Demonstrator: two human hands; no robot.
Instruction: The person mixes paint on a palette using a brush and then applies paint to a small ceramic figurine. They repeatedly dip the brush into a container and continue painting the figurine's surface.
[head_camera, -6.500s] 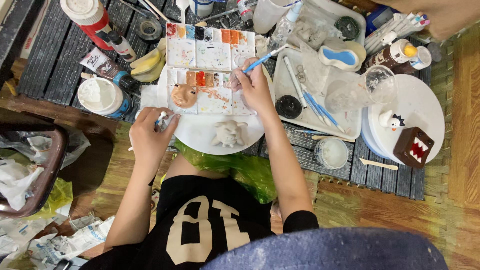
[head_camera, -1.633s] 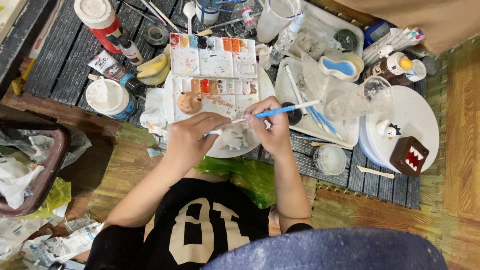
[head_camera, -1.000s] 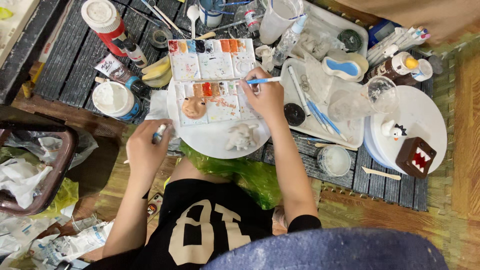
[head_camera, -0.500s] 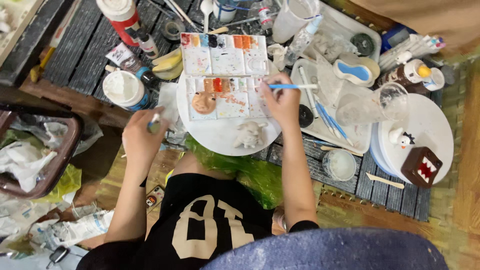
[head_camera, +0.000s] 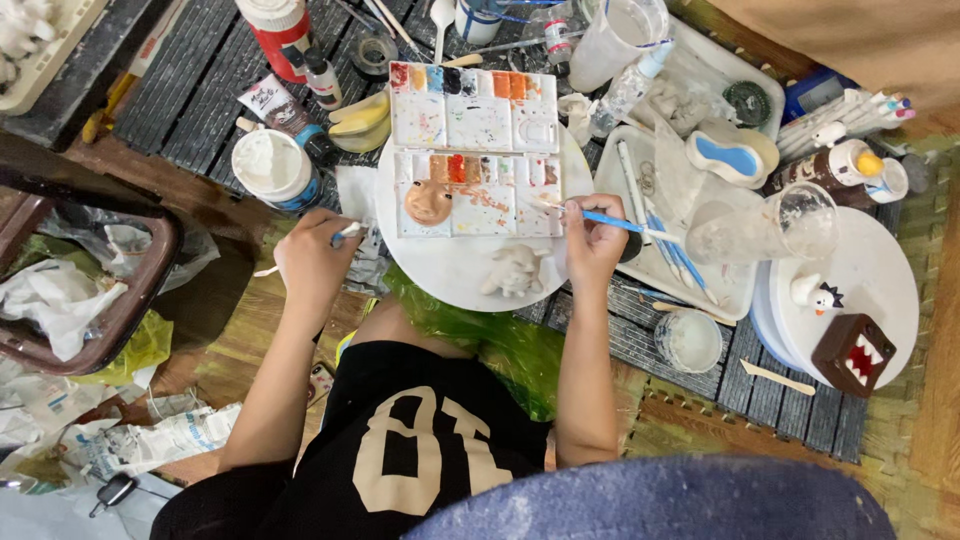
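Brush at the palette

Over the round white plate (head_camera: 450, 270), the right hand (head_camera: 593, 243) pinches one blue brush (head_camera: 610, 222), tip on the lower of two palettes (head_camera: 478, 195). Left hand (head_camera: 312, 262) clasps a small tool (head_camera: 345, 234). One unpainted figurine (head_camera: 513, 270) lies nearby.

Floor: woven green-brown mat (head_camera: 905, 330) at the right edge. Work surface: dark slatted bench (head_camera: 190, 90). A brown bin (head_camera: 120, 310) holding crumpled plastic stands off the bench's left edge. Lighting: even.
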